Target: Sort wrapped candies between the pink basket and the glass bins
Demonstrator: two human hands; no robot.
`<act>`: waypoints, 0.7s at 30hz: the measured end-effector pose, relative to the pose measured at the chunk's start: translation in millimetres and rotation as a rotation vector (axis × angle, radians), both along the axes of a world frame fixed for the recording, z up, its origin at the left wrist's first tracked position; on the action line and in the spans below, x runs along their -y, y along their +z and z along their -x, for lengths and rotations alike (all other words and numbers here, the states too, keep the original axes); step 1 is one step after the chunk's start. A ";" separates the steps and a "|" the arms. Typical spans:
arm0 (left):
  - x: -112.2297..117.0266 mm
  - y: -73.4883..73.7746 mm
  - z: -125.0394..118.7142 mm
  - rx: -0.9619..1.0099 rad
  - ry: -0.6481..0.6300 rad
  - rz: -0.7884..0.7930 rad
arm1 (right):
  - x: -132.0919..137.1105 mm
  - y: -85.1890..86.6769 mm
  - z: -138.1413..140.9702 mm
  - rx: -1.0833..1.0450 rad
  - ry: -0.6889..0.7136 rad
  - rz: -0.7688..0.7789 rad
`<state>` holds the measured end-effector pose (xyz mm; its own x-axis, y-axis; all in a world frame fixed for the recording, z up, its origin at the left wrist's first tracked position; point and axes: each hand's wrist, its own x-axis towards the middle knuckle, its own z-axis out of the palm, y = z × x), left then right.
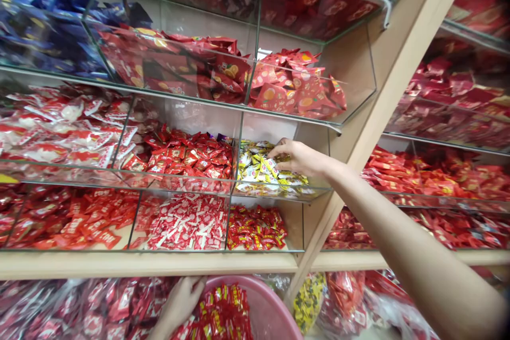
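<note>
My right hand point(295, 157) reaches into a clear-walled shelf compartment, fingers bent and slightly apart over yellow-and-white wrapped candies point(258, 169). Its fingertips touch the top of the pile; no candy shows clearly held. Low in view, my left hand point(184, 298) is at the left rim of a pink basin point(274, 303), thumb and fingers around the edge, partly hidden just under the wooden shelf. Inside the basin lie red-and-yellow wrapped candies point(227, 311).
Clear dividers and front panels point(191, 185) edge the compartments. Red candies point(191, 156) fill the neighbouring one, and red-and-yellow candies point(257, 228) lie below. A slanting wooden upright point(382, 101) stands right of my hand. Bagged candies point(308, 300) sit under the wooden ledge point(159, 264).
</note>
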<state>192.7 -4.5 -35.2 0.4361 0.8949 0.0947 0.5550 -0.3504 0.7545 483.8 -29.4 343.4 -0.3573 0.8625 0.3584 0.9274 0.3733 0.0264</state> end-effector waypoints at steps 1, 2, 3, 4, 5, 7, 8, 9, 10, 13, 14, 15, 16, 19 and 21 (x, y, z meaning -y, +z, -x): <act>0.0 -0.4 0.2 0.001 -0.001 -0.005 | 0.3 1.1 0.9 -0.004 -0.005 -0.009; 0.0 -0.6 0.4 0.002 -0.002 -0.009 | 1.3 2.7 1.8 -0.019 -0.011 -0.021; 0.0 -0.7 0.6 0.002 -0.004 -0.011 | 3.0 4.6 2.8 -0.045 -0.015 -0.037; 0.0 -0.8 0.7 0.003 -0.004 -0.011 | 5.1 6.6 3.9 -0.079 -0.013 -0.051; 0.1 -0.7 0.7 0.002 -0.004 -0.011 | 7.5 8.5 5.1 -0.117 -0.005 -0.060; 0.3 0.0 0.5 0.001 -0.003 -0.010 | 12.4 10.8 8.3 -0.173 0.022 -0.041; 0.6 0.5 0.3 -0.001 -0.001 -0.010 | 14.2 10.9 10.1 -0.179 0.035 -0.016; 1.0 1.3 0.1 -0.004 0.002 -0.012 | 15.4 10.2 11.9 -0.172 0.039 0.008; 1.5 2.1 -0.2 -0.006 0.007 -0.013 | 15.7 8.8 13.7 -0.155 0.036 0.028; 3.4 4.5 -0.8 -0.009 0.017 -0.011 | 12.5 1.9 17.2 -0.096 0.010 0.046; 3.9 5.1 -0.8 -0.010 0.018 -0.009 | 10.7 -0.6 17.6 -0.088 0.001 0.046; 4.3 5.6 -0.8 -0.011 0.017 -0.007 | 8.9 -3.0 17.8 -0.084 -0.006 0.048; 4.6 5.9 -0.8 -0.013 0.016 -0.006 | 7.3 -5.0 17.8 -0.082 -0.012 0.049; 4.7 6.4 -0.5 -0.017 0.016 -0.004 | 4.6 -9.3 17.9 -0.073 -0.012 0.046; 4.7 6.8 -0.5 -0.022 0.019 -0.002 | 4.2 -10.7 18.6 -0.065 -0.012 0.037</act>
<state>193.2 -9.2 -28.3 0.4211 0.9028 0.0871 0.5781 -0.3412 0.7412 465.3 -33.7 332.7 -0.3235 0.8798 0.3482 0.9312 0.3613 -0.0478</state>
